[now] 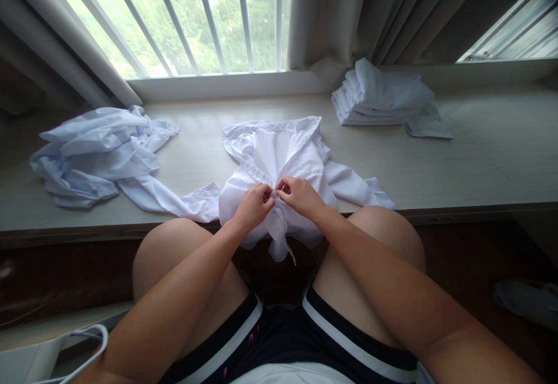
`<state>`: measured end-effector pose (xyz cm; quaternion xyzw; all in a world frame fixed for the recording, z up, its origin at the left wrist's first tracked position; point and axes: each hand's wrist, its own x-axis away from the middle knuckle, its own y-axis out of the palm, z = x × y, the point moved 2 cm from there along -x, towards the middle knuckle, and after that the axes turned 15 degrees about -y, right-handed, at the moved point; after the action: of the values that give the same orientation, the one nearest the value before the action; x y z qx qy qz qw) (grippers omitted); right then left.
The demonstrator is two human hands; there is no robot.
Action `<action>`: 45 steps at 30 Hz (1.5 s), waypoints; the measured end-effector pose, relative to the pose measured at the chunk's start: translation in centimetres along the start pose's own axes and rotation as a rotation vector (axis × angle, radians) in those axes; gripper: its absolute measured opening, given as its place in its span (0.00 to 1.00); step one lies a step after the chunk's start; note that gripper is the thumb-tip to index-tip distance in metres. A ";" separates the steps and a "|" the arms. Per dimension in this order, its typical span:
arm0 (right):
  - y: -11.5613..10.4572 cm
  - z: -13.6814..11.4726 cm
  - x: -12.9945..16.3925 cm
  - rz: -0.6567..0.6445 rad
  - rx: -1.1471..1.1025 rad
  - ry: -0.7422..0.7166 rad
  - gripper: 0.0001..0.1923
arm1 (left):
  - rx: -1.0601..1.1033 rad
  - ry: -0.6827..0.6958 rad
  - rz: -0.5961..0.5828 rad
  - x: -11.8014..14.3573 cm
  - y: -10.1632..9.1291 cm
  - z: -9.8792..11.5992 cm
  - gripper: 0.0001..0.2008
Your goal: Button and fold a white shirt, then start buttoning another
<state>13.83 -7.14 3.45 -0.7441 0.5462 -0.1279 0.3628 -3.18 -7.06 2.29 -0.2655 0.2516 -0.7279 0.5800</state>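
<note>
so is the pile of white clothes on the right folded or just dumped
Folded: the pile of white clothes sits in flat stacked layers on the ledge, unlike the crumpled heap on the left.

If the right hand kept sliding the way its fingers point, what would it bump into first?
The right hand points left, fingertips nearly touching the left hand, both pinching the front of the white shirt. It would most likely meet the left hand's fingers first, with the pinched cloth between them.
</note>
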 end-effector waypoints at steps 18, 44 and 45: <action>0.2 0.1 0.0 -0.004 -0.005 0.003 0.02 | -0.005 0.004 0.005 0.1 -0.1 0.0 0.07; 0.1 0.0 -0.1 -0.032 -0.007 0.014 0.03 | -0.032 0.012 0.001 0.1 -0.2 0.0 0.07; 0.1 0.0 -0.1 -0.031 -0.008 0.013 0.03 | -0.031 0.012 0.000 0.1 -0.2 0.0 0.07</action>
<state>13.70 -7.12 3.40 -0.7532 0.5374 -0.1363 0.3540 -3.32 -7.09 2.45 -0.2702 0.2663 -0.7255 0.5742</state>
